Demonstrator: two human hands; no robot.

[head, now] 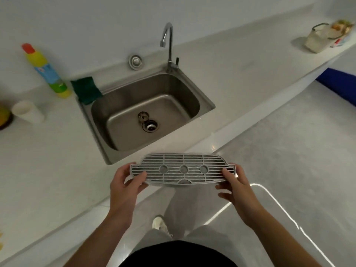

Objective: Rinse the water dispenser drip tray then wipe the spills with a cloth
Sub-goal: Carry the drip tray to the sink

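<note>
A grey slotted drip tray [183, 169] with three round holes is held level over the counter's front edge, just in front of the steel sink [207, 105]. My left hand [125, 186] grips its left end and my right hand [236, 186] grips its right end. A curved chrome tap [168, 41] stands behind the basin; no water runs. A dark green cloth [86, 89] lies folded at the sink's left rear corner. The basin holds only a drain [150, 127] and a loose plug.
A yellow and blue detergent bottle [46, 71] and a white cup [28, 111] stand on the white counter [48, 160] to the left. A clear container [317, 38] with packets sits far right. A blue object [339, 83] lies beyond the counter's right end.
</note>
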